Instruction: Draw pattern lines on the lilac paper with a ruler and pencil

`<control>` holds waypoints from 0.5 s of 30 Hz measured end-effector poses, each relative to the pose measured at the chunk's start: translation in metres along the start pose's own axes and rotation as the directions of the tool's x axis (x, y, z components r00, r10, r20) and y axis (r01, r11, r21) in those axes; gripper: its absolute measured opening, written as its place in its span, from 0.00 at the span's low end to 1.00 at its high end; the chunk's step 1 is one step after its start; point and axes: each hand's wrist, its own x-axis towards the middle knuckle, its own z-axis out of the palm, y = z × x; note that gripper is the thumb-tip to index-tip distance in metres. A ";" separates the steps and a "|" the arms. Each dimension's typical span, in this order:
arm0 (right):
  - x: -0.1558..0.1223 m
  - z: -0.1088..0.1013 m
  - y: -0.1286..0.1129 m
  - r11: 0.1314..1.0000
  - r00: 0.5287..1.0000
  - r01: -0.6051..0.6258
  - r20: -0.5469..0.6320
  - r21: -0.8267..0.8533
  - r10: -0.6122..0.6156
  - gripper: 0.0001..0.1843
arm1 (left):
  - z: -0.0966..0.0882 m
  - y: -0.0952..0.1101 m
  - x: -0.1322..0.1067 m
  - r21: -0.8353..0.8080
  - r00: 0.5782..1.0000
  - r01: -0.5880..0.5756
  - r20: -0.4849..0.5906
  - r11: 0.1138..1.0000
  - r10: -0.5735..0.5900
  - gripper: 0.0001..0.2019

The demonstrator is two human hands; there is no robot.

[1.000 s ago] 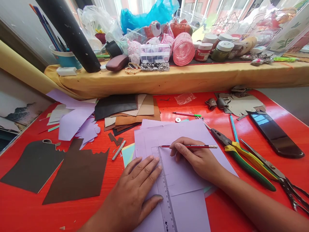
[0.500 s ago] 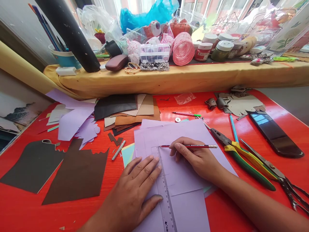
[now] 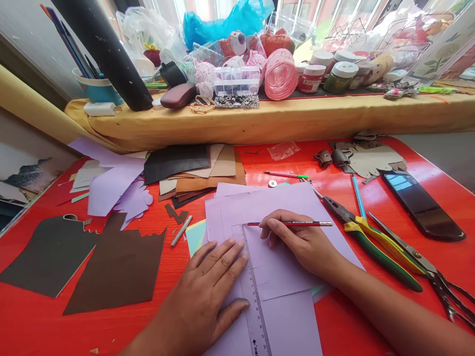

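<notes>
My left hand (image 3: 213, 284) lies flat with fingers stretched out, pressing a clear ruler (image 3: 256, 301) onto purple paper (image 3: 285, 272). The ruler runs lengthwise along the sheet, its far end near the drawn lines. My right hand (image 3: 293, 237) pinches a dark red pencil (image 3: 308, 224), held almost level, its tip touching the paper beside the ruler's far end. Thin pencil lines form narrow rectangles on the sheet to the left of the tip. Part of the ruler's left edge is hidden under my left fingers.
Pliers (image 3: 371, 247), scissors (image 3: 419, 257) and a phone (image 3: 423, 205) lie on the right. Brown leather (image 3: 118, 272) and dark grey leather (image 3: 48, 252) pieces are on the left. Stacked leather (image 3: 178, 163) sits behind the paper. Paint jars (image 3: 311, 79) line the ledge.
Both hands, the pencil and the ruler keep their places on the paper. Only the camera view has shifted very slightly.
</notes>
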 end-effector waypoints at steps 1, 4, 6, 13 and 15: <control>0.000 0.000 0.000 1.000 1.000 0.001 0.000 0.001 -0.001 0.24 | 0.000 0.000 0.000 0.002 1.000 -0.001 -0.003 1.000 0.001 0.29; 0.000 0.000 0.001 1.000 1.000 0.002 -0.001 0.001 -0.002 0.24 | 0.000 -0.001 0.000 0.004 1.000 0.001 -0.006 1.000 -0.001 0.29; 0.001 0.000 0.002 1.000 1.000 0.001 -0.001 0.003 -0.001 0.24 | 0.000 -0.001 0.000 0.006 1.000 0.002 -0.002 1.000 -0.002 0.29; 0.000 0.001 0.002 1.000 1.000 -0.008 0.005 0.023 0.008 0.21 | 0.000 -0.001 0.000 0.015 1.000 -0.006 -0.002 1.000 0.006 0.29; -0.001 0.000 0.001 1.000 1.000 -0.009 0.007 0.025 0.009 0.21 | 0.000 -0.001 0.001 0.017 1.000 -0.004 0.000 1.000 0.004 0.29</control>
